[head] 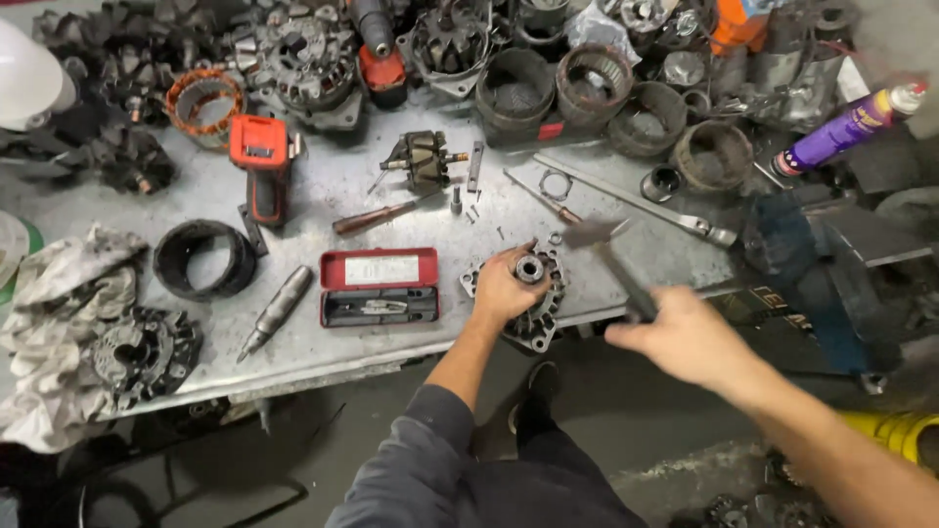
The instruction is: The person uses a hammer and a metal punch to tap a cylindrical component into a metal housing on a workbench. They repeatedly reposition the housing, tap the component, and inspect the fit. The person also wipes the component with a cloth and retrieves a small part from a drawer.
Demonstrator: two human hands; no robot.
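Left hand (504, 288) clamps the alternator end housing (528, 293) at the workbench (323, 342) front edge, thumb by the centre bearing bore (529, 268). Right hand (685, 337) is closed on a hammer (611, 256), blurred; handle runs up-left, head just right of & above the bore. Red tool case (380, 286) sits left of the grip, screws beyond; open room only to the right.

Grey metal workbench (323, 337): red tool case (380, 286), red power tool (262, 166), black ring (203, 258), rags (61, 303), alternator housing (531, 298) at edge.

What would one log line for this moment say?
left hand: steadies alternator housing | right hand: grips hammer, blurred | bench: red case beside housing
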